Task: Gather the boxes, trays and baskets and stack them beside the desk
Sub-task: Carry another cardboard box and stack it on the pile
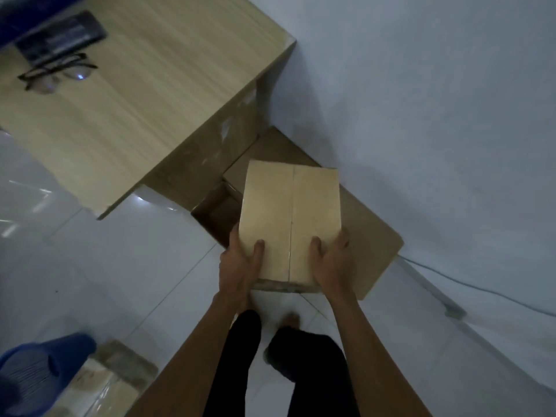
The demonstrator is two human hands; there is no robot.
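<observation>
**Box held over the stack beside the desk**

Glasses [57, 74] lie on the desk [144, 100]. The left hand [240, 263] grips the box [290, 224] at its left edge, thumb on top. The right hand [331, 263] grips the right edge the same way. The box is over a larger box [373, 239] against the wall.

Dim, bluish light throughout, soft and even. Plain pale wall [436, 100] on the right, bare, meeting glossy white floor tiles [105, 281] with thin grout lines and streaks of reflected light at the left edge. Light wood-grain desk [129, 121] at upper left, one corner close to the wall, side panel in shadow. On the desktop, black-framed glasses [57, 75] just beside a dark flat device [63, 37] — too blurred to identify. Thin pale cable [487, 293] lying on the floor near the foot of the wall, lower right.
</observation>
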